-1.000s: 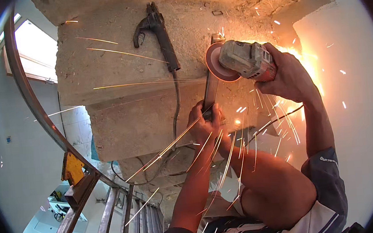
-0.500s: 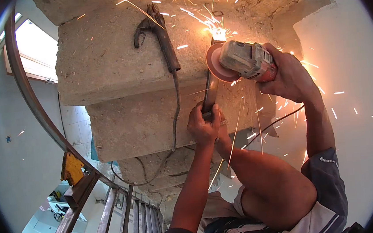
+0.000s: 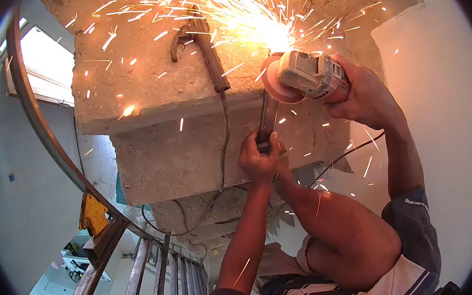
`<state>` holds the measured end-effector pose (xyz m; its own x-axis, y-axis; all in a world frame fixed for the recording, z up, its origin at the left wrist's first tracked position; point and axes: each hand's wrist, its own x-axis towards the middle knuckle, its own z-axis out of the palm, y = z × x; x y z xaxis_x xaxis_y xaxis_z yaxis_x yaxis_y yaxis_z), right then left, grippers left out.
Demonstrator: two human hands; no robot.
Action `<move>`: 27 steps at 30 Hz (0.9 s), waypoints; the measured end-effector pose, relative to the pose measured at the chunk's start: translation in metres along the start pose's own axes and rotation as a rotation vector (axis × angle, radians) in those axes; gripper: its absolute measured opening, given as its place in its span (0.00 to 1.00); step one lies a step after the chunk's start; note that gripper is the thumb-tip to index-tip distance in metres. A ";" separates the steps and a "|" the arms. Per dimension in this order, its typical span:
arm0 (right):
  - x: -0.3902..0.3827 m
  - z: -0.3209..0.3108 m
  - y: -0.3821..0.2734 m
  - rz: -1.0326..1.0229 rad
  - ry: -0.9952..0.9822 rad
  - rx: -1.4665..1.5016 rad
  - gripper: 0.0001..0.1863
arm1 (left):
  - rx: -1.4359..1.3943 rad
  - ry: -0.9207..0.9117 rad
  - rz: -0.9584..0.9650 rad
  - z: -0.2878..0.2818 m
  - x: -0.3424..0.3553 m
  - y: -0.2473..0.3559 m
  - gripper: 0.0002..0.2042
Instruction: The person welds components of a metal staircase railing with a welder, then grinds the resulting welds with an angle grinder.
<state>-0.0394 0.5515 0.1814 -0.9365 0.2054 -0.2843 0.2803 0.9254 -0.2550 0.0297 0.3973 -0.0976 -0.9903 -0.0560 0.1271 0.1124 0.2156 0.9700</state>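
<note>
My right hand (image 3: 367, 92) grips the body of an angle grinder (image 3: 313, 74), a grey and red tool with a round reddish disc (image 3: 278, 81). The disc meets the far end of a dark metal bar (image 3: 268, 115), and a bright burst of sparks (image 3: 270, 29) sprays from there, mostly up and to the left. That end of the bar is hidden by the disc and the glare. My left hand (image 3: 258, 158) is closed round the near end of the bar, steadying it over the concrete steps.
A welding electrode holder (image 3: 205, 52) lies on the concrete step (image 3: 146, 88), its cable (image 3: 226, 140) trailing down. A metal railing (image 3: 75, 173) with upright bars and a yellow angled piece (image 3: 92, 214) runs along the left. A pale wall (image 3: 442, 129) stands at the right.
The spark spray has grown much bigger and brighter, spreading up and left across the upper step. My hands, the grinder and the bar have hardly moved.
</note>
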 end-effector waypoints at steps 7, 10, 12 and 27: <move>0.001 0.001 0.000 -0.026 0.022 0.032 0.32 | 0.000 -0.003 -0.016 0.000 0.000 0.000 0.19; 0.002 0.000 -0.001 -0.035 0.024 0.031 0.33 | -0.023 -0.007 -0.044 -0.002 0.001 0.005 0.19; 0.003 0.001 -0.002 0.002 -0.008 -0.001 0.33 | -0.035 -0.001 -0.050 -0.003 0.002 0.005 0.19; -0.001 -0.001 0.011 0.066 -0.012 -0.042 0.34 | -0.026 0.009 -0.017 -0.003 0.003 0.000 0.16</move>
<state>-0.0358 0.5622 0.1792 -0.9135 0.2628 -0.3104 0.3322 0.9225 -0.1965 0.0267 0.3947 -0.0966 -0.9914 -0.0678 0.1119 0.0974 0.1891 0.9771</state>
